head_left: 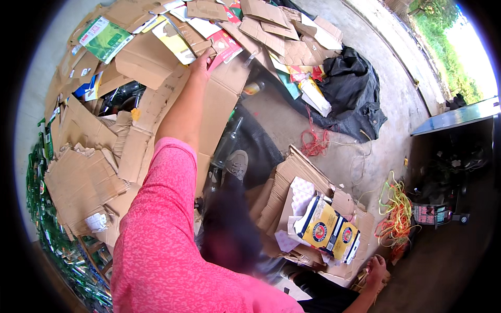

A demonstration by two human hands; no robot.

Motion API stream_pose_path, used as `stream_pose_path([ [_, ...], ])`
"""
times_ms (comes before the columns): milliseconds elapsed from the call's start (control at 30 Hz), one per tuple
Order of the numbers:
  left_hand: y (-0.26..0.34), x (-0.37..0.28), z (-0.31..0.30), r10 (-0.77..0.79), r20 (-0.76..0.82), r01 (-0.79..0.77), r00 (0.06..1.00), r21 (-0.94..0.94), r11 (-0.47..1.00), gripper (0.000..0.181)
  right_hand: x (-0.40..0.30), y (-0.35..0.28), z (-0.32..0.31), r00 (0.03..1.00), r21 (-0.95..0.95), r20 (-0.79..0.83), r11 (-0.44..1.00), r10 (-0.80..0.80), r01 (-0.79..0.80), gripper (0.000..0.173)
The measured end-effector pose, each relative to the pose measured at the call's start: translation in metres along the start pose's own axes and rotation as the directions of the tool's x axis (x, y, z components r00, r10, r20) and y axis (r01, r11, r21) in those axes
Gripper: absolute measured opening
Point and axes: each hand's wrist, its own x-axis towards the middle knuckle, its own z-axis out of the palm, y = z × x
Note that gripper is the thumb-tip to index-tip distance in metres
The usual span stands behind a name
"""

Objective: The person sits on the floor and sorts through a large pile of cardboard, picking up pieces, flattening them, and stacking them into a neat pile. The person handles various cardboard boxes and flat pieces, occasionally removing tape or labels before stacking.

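My left hand (201, 65) reaches out over a large heap of flattened cardboard. Its fingers close on the edge of a small brown cardboard piece (202, 47), beside a red printed carton sheet (226, 44). Below it stretches a big brown carton panel (219, 98). At the lower right my right hand (376, 268) is bent beside folded brown cardboard (362, 279); its grip is unclear. Near that hand lies a stack of flattened boxes, topped by a yellow and dark blue Paulaner beer carton (320, 231). A torn corrugated sheet (84, 184) rests on the heap's near left.
Green glass bottles (43, 219) line the left side; a clear bottle (229, 143) lies near a shoe (236, 163). Black plastic sheeting (352, 90), tangled red twine (313, 141) and yellow-orange strapping (395, 211) lie on the concrete floor. A metal-topped table (456, 117) stands right.
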Motion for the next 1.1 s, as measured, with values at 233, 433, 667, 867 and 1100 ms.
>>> stream_pose_path([
  [233, -0.004, 0.01, 0.019, 0.039, -0.182, -0.032, 0.983, 0.038, 0.999, 0.029, -0.005, 0.002, -0.002, 0.999, 0.016, -0.016, 0.999, 0.036, -0.036, 0.015],
  [433, 0.035, -0.001, -0.04, -0.008, -0.077, 0.007, 0.997, -0.022, 1.0, 0.021, -0.005, -0.002, 0.011, 0.999, -0.058, -0.004, 0.998, 0.036, -0.036, 0.021],
  [667, 0.107, -0.113, -0.085, 0.036, 0.071, -0.039, 0.997, 0.033, 0.999, 0.014, -0.015, 0.002, 0.007, 0.997, -0.047, 0.065, 0.998, -0.031, 0.034, 0.025],
  [867, 0.18, -0.202, -0.17, 0.152, -0.006, -0.153, 0.988, -0.021, 0.988, 0.013, -0.031, -0.005, -0.005, 0.993, -0.011, 0.086, 0.997, -0.079, 0.08, 0.026],
  [1100, 0.253, -0.273, -0.343, 0.155, -0.125, -0.143, 0.98, 0.099, 0.985, 0.034, -0.036, 0.002, -0.014, 0.977, 0.05, 0.169, 0.991, -0.131, 0.125, 0.029],
])
